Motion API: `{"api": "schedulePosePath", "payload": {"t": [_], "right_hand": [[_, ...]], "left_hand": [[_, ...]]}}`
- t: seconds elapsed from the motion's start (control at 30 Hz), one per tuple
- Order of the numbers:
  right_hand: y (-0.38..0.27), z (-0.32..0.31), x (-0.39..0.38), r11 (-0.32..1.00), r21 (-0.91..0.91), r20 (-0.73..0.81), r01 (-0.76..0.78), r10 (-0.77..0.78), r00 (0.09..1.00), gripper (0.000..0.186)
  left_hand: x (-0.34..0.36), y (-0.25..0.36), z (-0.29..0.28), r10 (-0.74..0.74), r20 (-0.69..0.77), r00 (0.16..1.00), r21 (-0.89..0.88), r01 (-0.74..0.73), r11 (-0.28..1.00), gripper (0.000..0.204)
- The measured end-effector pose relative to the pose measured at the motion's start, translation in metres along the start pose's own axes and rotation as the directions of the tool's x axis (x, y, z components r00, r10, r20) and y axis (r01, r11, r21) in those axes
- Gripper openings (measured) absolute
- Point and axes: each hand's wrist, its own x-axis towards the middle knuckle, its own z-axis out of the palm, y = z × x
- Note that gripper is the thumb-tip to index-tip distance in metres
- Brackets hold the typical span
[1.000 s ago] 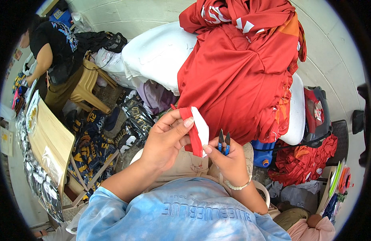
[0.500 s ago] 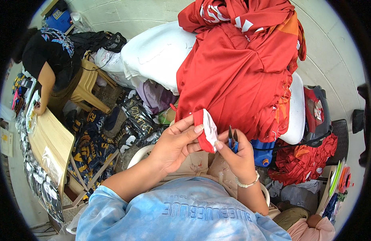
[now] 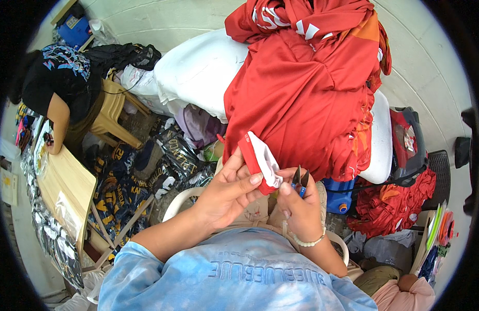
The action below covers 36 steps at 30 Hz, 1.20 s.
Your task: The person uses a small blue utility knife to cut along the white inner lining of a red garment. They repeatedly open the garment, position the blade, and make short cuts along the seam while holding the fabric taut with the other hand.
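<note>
My left hand point(image 3: 228, 193) pinches a small folded piece of red and white fabric point(image 3: 263, 159), thumb on the near side and fingers behind. Its white side faces right and its red band runs along the left and lower edge. In my right hand point(image 3: 304, 210) is a pair of blue-handled thread snips point(image 3: 302, 181), dark blades pointing up and slightly apart. My right fingertips are beside the lower right edge of the fabric; whether they also grip it I cannot tell. Just beyond both hands lies a large heap of red garments point(image 3: 296, 103).
The heap rests on a white covered surface point(image 3: 198, 67). Right of it stand a blue container point(image 3: 339, 199) and a lower pile of red fabric point(image 3: 389, 205). On the left, a person point(image 3: 58, 83) leans over a wooden board point(image 3: 68, 181), near a beige plastic chair point(image 3: 115, 109) and dark printed garments point(image 3: 123, 181).
The fabric has turned and shifted slightly left, showing more of its red band. My right hand has drawn a little lower and rotated around the snips. The person on the left has shifted position.
</note>
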Motion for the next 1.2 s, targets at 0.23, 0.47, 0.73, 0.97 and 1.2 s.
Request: {"api": "schedulePosePath", "payload": {"t": [0.23, 0.47, 0.73, 0.97, 1.2], "right_hand": [[0.003, 0.005, 0.003, 0.995, 0.035, -0.048, -0.095, 0.096, 0.994, 0.015], [0.005, 0.001, 0.007, 0.964, -0.256, -0.019, 0.072, -0.080, 0.997, 0.023], [0.001, -0.008, -0.009, 0.632, -0.638, 0.255, 0.440, -0.365, 0.895, 0.035], [0.003, -0.006, -0.021, 0.606, -0.640, 0.218, 0.472, -0.446, 0.868, 0.039], [0.009, -0.003, -0.020, 0.605, -0.635, 0.154, 0.480, -0.510, 0.846, 0.036]], "left_hand": [[0.001, 0.002, -0.008, 0.025, -0.034, 0.999, -0.063, -0.027, 0.998, 0.052], [0.000, 0.005, -0.008, 0.046, -0.101, 0.994, 0.175, -0.028, 0.984, 0.054], [-0.008, 0.013, 0.004, 0.101, -0.075, 0.992, 0.307, -0.074, 0.949, 0.065], [-0.011, 0.018, 0.014, 0.084, -0.054, 0.995, 0.341, -0.061, 0.938, 0.068], [-0.014, 0.018, 0.018, 0.123, -0.001, 0.992, 0.374, -0.114, 0.920, 0.071]]}}
